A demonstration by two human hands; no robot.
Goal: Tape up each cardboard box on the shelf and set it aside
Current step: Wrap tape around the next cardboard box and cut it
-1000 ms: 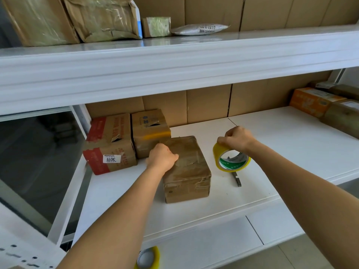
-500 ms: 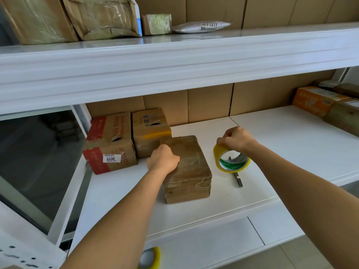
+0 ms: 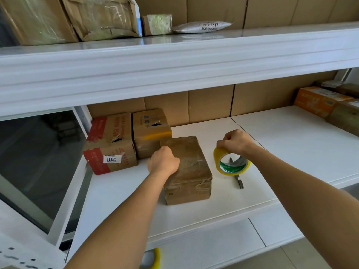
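A small brown cardboard box (image 3: 189, 167), wrapped in clear tape, sits near the front of the white middle shelf (image 3: 291, 144). My left hand (image 3: 163, 162) rests on its top left edge with the fingers curled; what they pinch is hidden. My right hand (image 3: 236, 141) grips the top of a yellow tape roll (image 3: 232, 163) that stands on edge just right of the box. Two more boxes stand behind at the left: a red-and-brown one with a 3011 label (image 3: 110, 144) and a brown one with a yellow stripe (image 3: 150, 131).
A small dark cutter (image 3: 240, 182) lies on the shelf under the roll. Orange and brown boxes (image 3: 320, 100) stand at the far right. Parcels (image 3: 101, 16) fill the upper shelf. Another yellow tape roll (image 3: 152, 259) lies on the lower shelf.
My right hand and the tape roll have shifted slightly. My left hand stays on the box. The view has tilted a little.
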